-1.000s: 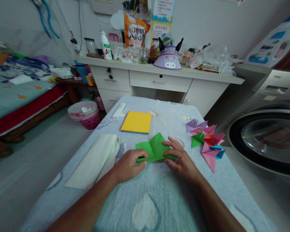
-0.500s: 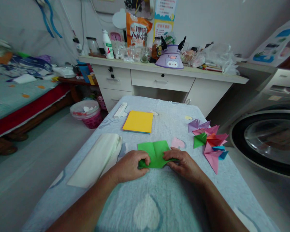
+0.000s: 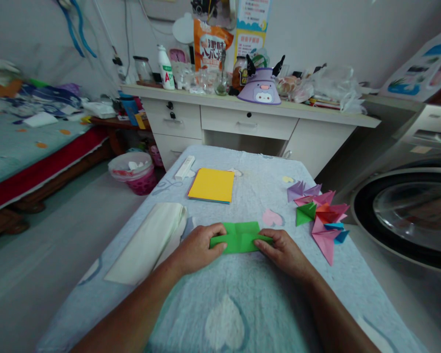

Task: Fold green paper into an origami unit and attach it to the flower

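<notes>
A green sheet of origami paper (image 3: 240, 240) lies between my hands, its near edge folded up toward the far side. My left hand (image 3: 202, 247) pinches the left end of that fold between thumb and fingers. At the opposite end my right hand (image 3: 281, 249) grips the fold the same way. Beyond the green sheet is a stack of coloured paper (image 3: 212, 185) with a yellow sheet on top. Several folded paper pieces (image 3: 323, 213) in purple, pink, green, orange and blue sit together to the right of my right hand.
A folded white cloth or sheet (image 3: 149, 242) lies left of my left arm. Farther back is a narrow white box (image 3: 184, 168). The table wears a pale blue cloth (image 3: 191, 314). A cabinet (image 3: 250, 120) stands behind it, a washing machine (image 3: 407, 196) right, a bin (image 3: 134, 174) left.
The near edge of the green paper has been lifted and folded away from me, so the sheet looks shorter. Both hands have shifted their grip onto the fold's ends.
</notes>
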Demonstrator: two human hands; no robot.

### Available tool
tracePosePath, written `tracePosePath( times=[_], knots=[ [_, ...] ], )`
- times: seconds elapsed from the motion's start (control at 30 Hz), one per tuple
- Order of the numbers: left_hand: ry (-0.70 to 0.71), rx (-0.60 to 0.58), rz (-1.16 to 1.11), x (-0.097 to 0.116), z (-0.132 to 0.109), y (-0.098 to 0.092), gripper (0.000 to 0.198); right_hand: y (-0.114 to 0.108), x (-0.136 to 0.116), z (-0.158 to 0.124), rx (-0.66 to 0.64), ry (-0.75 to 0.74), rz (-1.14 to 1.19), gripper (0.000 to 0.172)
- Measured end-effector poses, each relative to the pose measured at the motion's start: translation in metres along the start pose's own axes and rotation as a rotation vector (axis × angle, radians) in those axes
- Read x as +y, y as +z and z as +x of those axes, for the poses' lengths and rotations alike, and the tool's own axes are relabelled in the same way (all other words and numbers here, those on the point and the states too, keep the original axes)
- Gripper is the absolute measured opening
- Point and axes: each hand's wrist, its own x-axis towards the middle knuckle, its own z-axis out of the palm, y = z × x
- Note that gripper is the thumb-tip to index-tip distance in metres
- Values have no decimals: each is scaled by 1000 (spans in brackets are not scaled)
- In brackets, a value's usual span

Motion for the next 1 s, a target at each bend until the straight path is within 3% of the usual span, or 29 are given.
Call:
tracePosePath(
  times=[0.13, 0.27, 0.5, 0.8, 1.0],
  knots=[
    [-47, 63, -70, -1, 2, 3, 10, 8, 10, 3, 94, 56, -28, 21],
    [-68, 132, 33, -6, 6, 9, 16, 12, 12, 7, 202, 89, -188, 18],
    [-1, 265, 205, -16, 15, 17, 7, 14, 25, 13, 387, -59, -412, 18],
    [-10, 216, 324, -21, 25, 20, 11, 14, 34, 16, 355, 4, -473, 9],
    [-27, 224, 148, -18, 26, 17, 12, 13, 34, 16, 367, 6, -422, 12]
  ],
)
